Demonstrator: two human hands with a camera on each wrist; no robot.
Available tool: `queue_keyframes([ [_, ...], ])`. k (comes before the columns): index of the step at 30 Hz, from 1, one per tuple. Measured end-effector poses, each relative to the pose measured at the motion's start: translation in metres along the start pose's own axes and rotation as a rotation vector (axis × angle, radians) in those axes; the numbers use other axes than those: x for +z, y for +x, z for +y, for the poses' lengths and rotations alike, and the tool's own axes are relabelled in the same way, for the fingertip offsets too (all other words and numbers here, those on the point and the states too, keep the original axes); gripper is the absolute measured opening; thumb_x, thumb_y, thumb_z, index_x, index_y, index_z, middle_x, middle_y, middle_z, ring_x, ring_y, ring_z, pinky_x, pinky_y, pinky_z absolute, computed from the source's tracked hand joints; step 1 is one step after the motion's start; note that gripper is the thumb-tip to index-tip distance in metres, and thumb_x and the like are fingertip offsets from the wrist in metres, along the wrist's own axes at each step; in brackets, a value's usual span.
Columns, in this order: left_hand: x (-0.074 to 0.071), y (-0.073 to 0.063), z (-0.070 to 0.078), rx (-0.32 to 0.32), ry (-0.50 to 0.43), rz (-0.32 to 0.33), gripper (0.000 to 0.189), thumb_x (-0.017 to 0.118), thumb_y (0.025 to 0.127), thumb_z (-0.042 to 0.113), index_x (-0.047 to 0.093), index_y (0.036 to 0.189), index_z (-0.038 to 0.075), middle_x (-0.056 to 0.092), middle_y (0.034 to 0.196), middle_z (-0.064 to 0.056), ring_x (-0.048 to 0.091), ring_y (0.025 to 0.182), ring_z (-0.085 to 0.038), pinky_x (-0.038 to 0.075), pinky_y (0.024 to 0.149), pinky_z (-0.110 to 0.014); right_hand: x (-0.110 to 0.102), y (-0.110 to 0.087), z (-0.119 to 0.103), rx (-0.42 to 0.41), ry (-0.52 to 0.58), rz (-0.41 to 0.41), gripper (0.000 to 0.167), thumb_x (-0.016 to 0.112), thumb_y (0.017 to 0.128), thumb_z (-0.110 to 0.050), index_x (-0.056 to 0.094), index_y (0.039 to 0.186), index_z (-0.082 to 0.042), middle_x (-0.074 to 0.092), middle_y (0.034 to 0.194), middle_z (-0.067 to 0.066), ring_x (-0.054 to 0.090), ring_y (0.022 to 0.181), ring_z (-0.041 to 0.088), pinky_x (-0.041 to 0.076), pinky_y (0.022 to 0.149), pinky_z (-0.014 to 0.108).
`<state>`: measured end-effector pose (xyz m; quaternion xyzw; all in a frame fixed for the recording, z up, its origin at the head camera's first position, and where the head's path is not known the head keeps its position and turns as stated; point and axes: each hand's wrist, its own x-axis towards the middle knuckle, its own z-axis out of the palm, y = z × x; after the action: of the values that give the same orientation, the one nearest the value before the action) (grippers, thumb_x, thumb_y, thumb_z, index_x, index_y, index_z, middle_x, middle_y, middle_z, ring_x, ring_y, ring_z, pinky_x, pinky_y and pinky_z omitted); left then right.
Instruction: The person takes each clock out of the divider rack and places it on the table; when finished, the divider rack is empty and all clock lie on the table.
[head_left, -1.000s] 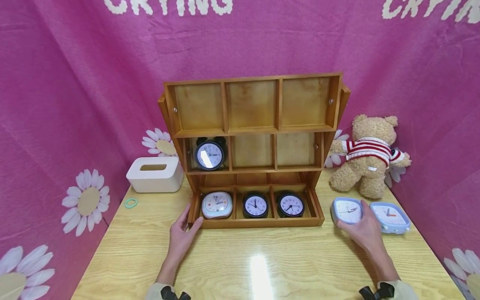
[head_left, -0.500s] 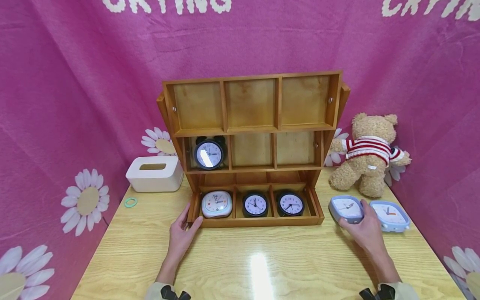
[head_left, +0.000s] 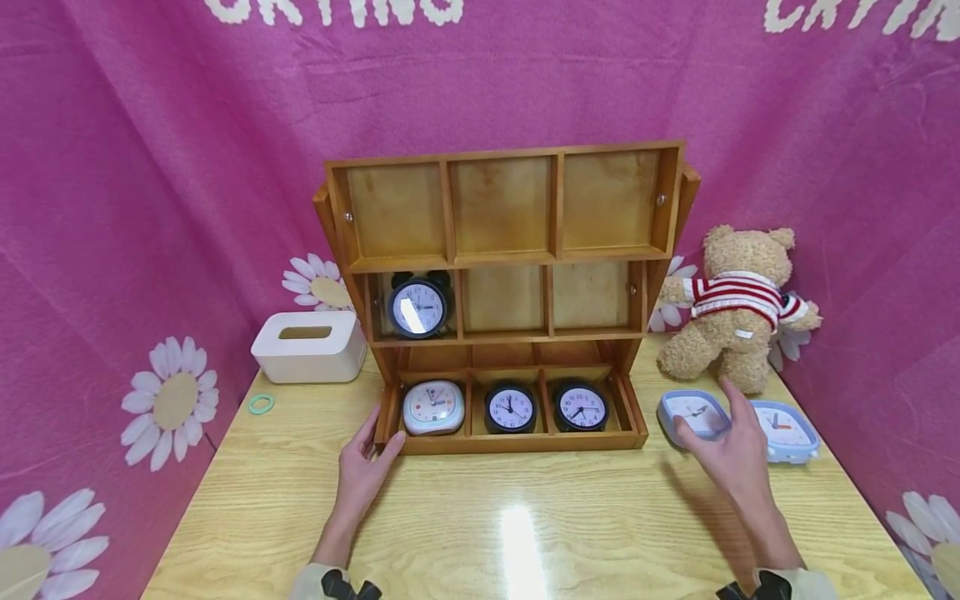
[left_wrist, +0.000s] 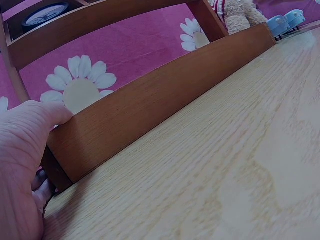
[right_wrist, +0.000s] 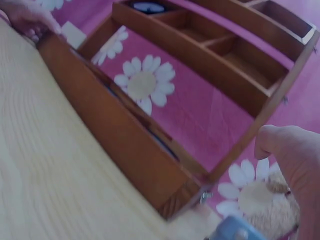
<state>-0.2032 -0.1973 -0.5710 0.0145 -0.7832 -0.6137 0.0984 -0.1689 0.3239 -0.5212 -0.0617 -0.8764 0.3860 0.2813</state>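
My left hand (head_left: 362, 471) grips the lower left corner of a wooden three-tier shelf (head_left: 517, 447); in the left wrist view its thumb (left_wrist: 59, 114) lies on the front board. On the right, my right hand (head_left: 731, 458) hovers over a light blue alarm clock (head_left: 696, 414), thumb and fingers spread apart. The clock lies face up on the table beside the shelf. A second light blue alarm clock (head_left: 791, 435) lies just right of it, partly hidden by that hand. The bottom tier holds a white alarm clock (head_left: 433, 407) and two round black clocks (head_left: 511, 410).
A black twin-bell alarm clock (head_left: 418, 308) stands in the middle tier's left compartment. Behind the blue clocks, a teddy bear (head_left: 738, 333) leans on the pink cloth (head_left: 510, 100). A white tissue box (head_left: 307, 354) and a green ring (head_left: 261, 405) are on the left.
My right hand has let go of the left blue clock and risen slightly off it, fingers spreading. That clock has turned and shifted slightly left. My left hand has stayed put.
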Motion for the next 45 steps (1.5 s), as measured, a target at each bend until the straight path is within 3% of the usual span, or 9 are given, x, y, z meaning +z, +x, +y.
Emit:
queue_keyframes([
  [3,0.0,0.0,0.0,0.0,-0.001,0.007,0.07,0.078,0.096,0.021,0.046,0.157,0.006,0.045,0.159,-0.019,0.042,0.147,-0.035,0.035,0.119,-0.054,0.001,0.001,-0.016,-0.034,0.043,0.027,0.087,0.085,0.075,-0.015,0.049,0.153,-0.002,0.053,0.151,0.024,0.049,0.136,0.047,0.037,0.116,0.032],
  [5,0.0,0.001,-0.001,0.002,0.002,0.01,0.07,0.078,0.096,0.02,0.046,0.157,0.006,0.045,0.159,-0.019,0.042,0.147,-0.035,0.035,0.119,-0.055,0.004,0.002,-0.025,-0.071,0.075,0.049,0.084,0.086,0.073,-0.011,0.053,0.15,-0.003,0.057,0.148,0.023,0.053,0.131,0.043,0.035,0.109,0.016],
  [8,0.001,0.001,0.0,0.01,0.002,0.018,0.069,0.078,0.096,0.019,0.047,0.156,0.005,0.046,0.158,-0.02,0.043,0.147,-0.037,0.036,0.118,-0.056,0.01,0.003,-0.039,-0.141,0.143,0.07,0.08,0.087,0.072,-0.005,0.057,0.145,0.0,0.061,0.143,0.023,0.057,0.128,0.031,0.035,0.104,0.006],
  [11,0.001,0.001,0.001,0.017,-0.007,0.018,0.068,0.078,0.096,0.018,0.048,0.156,0.005,0.046,0.158,-0.02,0.043,0.147,-0.036,0.036,0.119,-0.055,0.016,0.003,-0.053,-0.21,0.203,0.063,0.077,0.085,0.072,0.001,0.059,0.143,0.003,0.062,0.141,0.024,0.056,0.128,0.015,0.038,0.106,0.008],
  [13,0.002,0.002,0.002,0.016,-0.014,0.014,0.068,0.078,0.096,0.018,0.048,0.156,0.005,0.045,0.158,-0.019,0.042,0.147,-0.035,0.035,0.119,-0.054,0.019,0.004,-0.062,-0.256,0.241,0.046,0.077,0.085,0.072,0.004,0.058,0.144,0.003,0.062,0.141,0.025,0.056,0.13,0.012,0.04,0.108,0.01],
  [21,0.004,0.003,0.003,-0.007,-0.012,0.01,0.068,0.075,0.096,0.006,0.044,0.155,-0.004,0.042,0.158,-0.025,0.041,0.146,-0.041,0.033,0.119,-0.057,0.033,0.011,-0.105,-0.37,0.352,-0.042,0.085,0.087,0.071,0.01,0.053,0.149,0.002,0.058,0.147,0.02,0.054,0.137,0.02,0.04,0.113,0.017],
  [28,0.001,0.0,0.002,0.009,-0.011,0.014,0.068,0.078,0.096,0.015,0.048,0.156,0.004,0.045,0.159,-0.019,0.043,0.146,-0.036,0.036,0.119,-0.054,0.051,0.014,-0.136,-0.361,0.411,-0.119,0.089,0.089,0.072,0.008,0.051,0.151,0.0,0.056,0.15,0.02,0.052,0.139,0.024,0.037,0.114,0.016],
  [38,0.0,0.0,-0.002,0.013,0.005,0.011,0.069,0.078,0.096,0.019,0.048,0.156,0.004,0.045,0.159,-0.018,0.042,0.147,-0.036,0.036,0.118,-0.053,0.082,0.017,-0.173,-0.426,0.44,-0.17,0.089,0.092,0.075,-0.004,0.05,0.153,-0.002,0.053,0.153,0.019,0.052,0.14,0.034,0.038,0.114,0.017],
  [45,0.0,0.001,-0.002,0.015,0.006,0.004,0.07,0.077,0.096,0.02,0.046,0.157,0.004,0.043,0.16,-0.017,0.04,0.148,-0.034,0.036,0.118,-0.051,0.106,0.022,-0.203,-0.425,0.457,-0.297,0.087,0.089,0.083,-0.013,0.045,0.157,-0.006,0.048,0.159,0.015,0.05,0.141,0.037,0.044,0.116,0.045],
])
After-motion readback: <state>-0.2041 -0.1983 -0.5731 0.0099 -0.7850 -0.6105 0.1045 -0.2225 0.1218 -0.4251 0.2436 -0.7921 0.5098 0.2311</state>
